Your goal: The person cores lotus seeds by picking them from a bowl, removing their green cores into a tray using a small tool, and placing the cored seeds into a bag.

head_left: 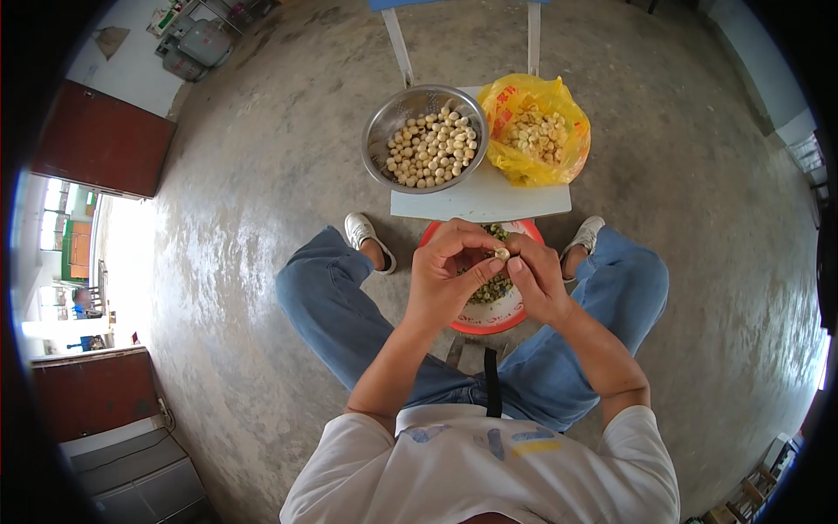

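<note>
My left hand point(449, 271) and my right hand point(539, 275) meet over a red-rimmed basin point(493, 325). The fingertips of both pinch one small, round, pale piece point(502, 253), whose exact kind I cannot make out. Green and brownish bits point(491, 291) lie in the basin below, partly covered by my hands. Beyond the basin, a perforated metal bowl point(377, 131) holds many round, cream-coloured pieces point(432, 148). Against its right side stands an open yellow plastic bag point(572, 162) with pale yellow pieces point(537, 134) inside.
The bowl and bag stand on a white chair seat point(480, 199). My knees point(319, 279) spread on both sides of the basin, over a concrete floor point(236, 262). Gas cylinders point(202, 42) are at the far left, near a reddish-brown door point(105, 140).
</note>
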Demonstrator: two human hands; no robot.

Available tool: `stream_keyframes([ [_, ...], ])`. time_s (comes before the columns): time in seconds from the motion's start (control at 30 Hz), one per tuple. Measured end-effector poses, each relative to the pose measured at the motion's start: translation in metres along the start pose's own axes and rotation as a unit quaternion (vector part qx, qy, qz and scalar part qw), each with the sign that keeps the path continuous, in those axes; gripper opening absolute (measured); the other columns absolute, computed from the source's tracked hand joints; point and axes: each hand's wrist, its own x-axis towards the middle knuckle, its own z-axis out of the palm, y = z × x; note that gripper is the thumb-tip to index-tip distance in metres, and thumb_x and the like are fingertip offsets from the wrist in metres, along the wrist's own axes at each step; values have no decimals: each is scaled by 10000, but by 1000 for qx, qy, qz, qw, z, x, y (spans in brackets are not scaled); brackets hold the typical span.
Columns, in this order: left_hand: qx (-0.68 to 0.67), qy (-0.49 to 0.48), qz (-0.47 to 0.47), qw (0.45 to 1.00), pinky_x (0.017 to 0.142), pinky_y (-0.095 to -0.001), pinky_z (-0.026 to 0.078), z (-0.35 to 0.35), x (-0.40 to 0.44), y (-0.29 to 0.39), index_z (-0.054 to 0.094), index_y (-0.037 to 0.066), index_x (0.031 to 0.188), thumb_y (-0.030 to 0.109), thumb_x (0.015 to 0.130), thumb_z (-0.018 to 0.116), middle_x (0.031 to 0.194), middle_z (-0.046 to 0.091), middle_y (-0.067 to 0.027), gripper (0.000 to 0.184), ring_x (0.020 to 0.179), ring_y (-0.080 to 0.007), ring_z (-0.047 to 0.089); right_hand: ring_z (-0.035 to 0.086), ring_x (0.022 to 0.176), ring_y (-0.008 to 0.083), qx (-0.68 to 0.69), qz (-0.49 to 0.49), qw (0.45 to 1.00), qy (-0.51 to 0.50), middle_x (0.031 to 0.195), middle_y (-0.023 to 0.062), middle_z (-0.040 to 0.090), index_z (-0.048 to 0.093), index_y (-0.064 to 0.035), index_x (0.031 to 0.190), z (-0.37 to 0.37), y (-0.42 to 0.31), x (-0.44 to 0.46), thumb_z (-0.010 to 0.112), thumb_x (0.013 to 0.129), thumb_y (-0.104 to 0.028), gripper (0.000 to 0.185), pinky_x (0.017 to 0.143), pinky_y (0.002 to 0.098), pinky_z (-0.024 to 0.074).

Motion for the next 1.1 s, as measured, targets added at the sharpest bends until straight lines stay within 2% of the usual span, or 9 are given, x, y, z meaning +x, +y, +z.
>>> stream_keyframes([
  [0.03,6,-6,-2,1000,782,-225,471,-1,0,0,627,-30,967,-50,771,662,1009,525,-58,199,897,-116,556,484,637,231,9,25,1000,-11,737,100,477,510,2,879,0,0,-1,523,910,-164,169,570,322,392],
  [0.13,12,-8,8,1000,740,-209,469,0,-2,3,625,-30,980,-49,780,654,979,553,-53,203,850,-105,560,469,604,220,-10,-20,1000,-1,720,94,472,512,-3,873,1,4,0,510,925,-191,195,549,313,385],
  [0.23,-52,-5,-72,996,656,-208,476,4,-4,15,622,-32,988,-41,791,644,902,600,-57,199,753,-103,574,457,562,208,24,43,998,-31,687,84,466,518,-8,869,1,7,-4,510,925,-189,190,519,305,377],
  [0.33,-118,-15,-125,985,571,-208,465,-1,-4,14,619,-35,985,-31,800,638,824,628,-60,187,652,-99,568,462,531,215,-5,-11,1000,-25,661,79,469,523,-9,867,1,6,-3,514,921,-178,178,498,307,373],
  [0.43,-163,-22,-137,977,542,-213,459,-2,-3,8,613,-37,981,-22,798,642,811,631,-63,185,615,-97,557,483,535,234,-9,-43,999,-17,657,83,479,524,-12,860,2,9,-1,521,915,-164,162,498,319,379],
  [0.53,-189,-21,-146,971,544,-205,452,-2,-2,6,608,-31,980,-15,794,651,821,631,-63,192,620,-92,554,503,554,247,-35,-58,998,-12,666,89,487,520,-15,853,0,7,1,524,910,-150,148,507,328,387],
  [0.73,-120,-3,-112,986,606,-190,460,3,-3,7,609,-24,989,-8,793,660,817,619,-49,204,690,-86,567,467,558,253,-61,-75,995,-4,678,107,460,501,-11,837,-1,7,1,512,911,-163,169,514,334,373],
  [0.93,-105,-19,-59,993,728,-199,466,6,-3,9,601,-44,1027,-32,802,638,938,600,-57,228,819,-98,578,430,576,251,-44,-62,997,-1,698,108,432,465,-14,809,0,8,0,508,909,-153,176,524,341,353],
  [1.1,-85,-42,-18,995,777,-210,460,2,-2,3,597,-53,1048,-46,802,630,1012,576,-66,248,893,-109,570,443,590,257,-58,-75,995,15,708,110,438,493,-6,834,2,7,1,518,901,-123,137,532,337,363],
])
